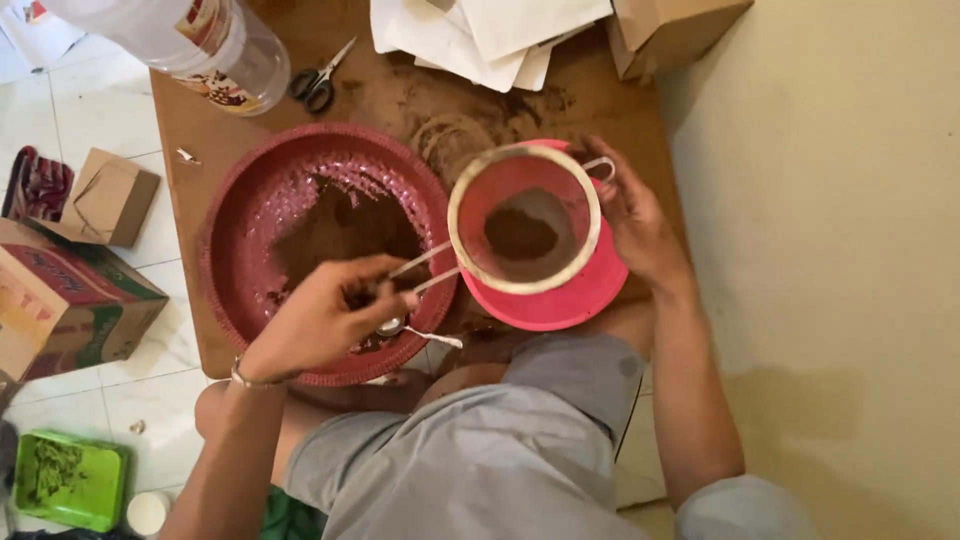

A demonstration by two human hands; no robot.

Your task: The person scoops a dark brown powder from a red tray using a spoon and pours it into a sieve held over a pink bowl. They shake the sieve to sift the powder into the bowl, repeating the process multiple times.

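Observation:
A round metal sieve holding brown powder rests over a pink bowl on a low wooden table. My right hand grips the sieve's far rim and the bowl's edge. My left hand holds the sieve's wire handle together with a metal spoon, over the near rim of a large dark red woven tray that carries brown powder.
Black scissors, white papers, a cardboard box and a clear plastic bottle lie at the table's far side. Cardboard boxes and a green tray sit on the tiled floor at left. A wall is at right.

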